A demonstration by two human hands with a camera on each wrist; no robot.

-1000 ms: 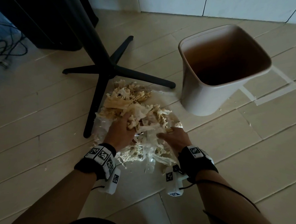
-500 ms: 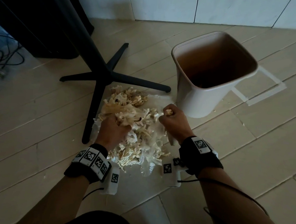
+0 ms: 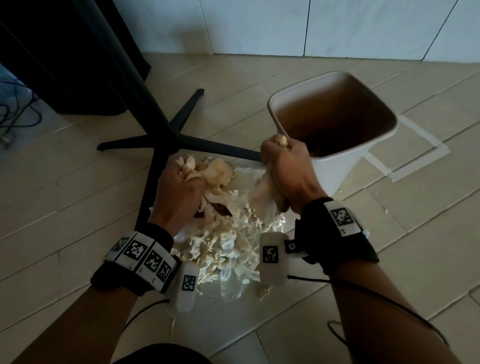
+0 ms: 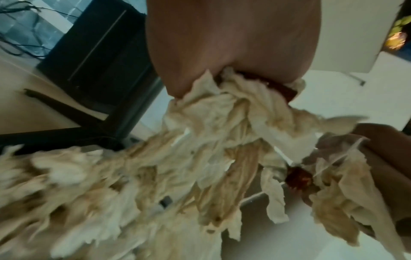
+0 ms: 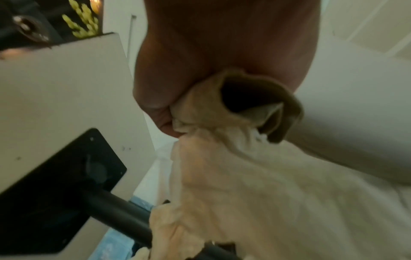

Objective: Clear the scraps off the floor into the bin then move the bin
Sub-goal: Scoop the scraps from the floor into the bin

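Step in hand: first part of the task, getting the scraps into the bin; the bin move is not yet begun.

Both hands are loaded. The left hand (image 3: 178, 198) is clenched round a handful of pale, leafy scraps (image 3: 222, 236), lifted just above the heap; the left wrist view shows ragged strips trailing down from the fist, with a dark reddish bit among them. The right hand (image 3: 285, 176) is clenched round a second bunch, held at the near rim of the bin (image 3: 342, 170), which looks close to touching; strips hang below the fist toward the floor.

The rest of the scraps lie in a heap on a crinkled clear plastic sheet (image 3: 275, 225) spread on the floor (image 3: 396, 259), between the two wrists and against the black table base (image 3: 162, 147). A few stray crumbs sit on the floor off the sheet's near edge. The bin stands upright to the right of the heap, mouth open; some material seems to lie at the bottom, but the interior is too dim to be sure. Tape marks (image 3: 418, 160) run along the floor at the bin's far right side.

Next move, as judged: carry the right fist over the rim before releasing, so the hanging strips clear the wall, then bring the left handful across likewise. Several more handfuls look needed.
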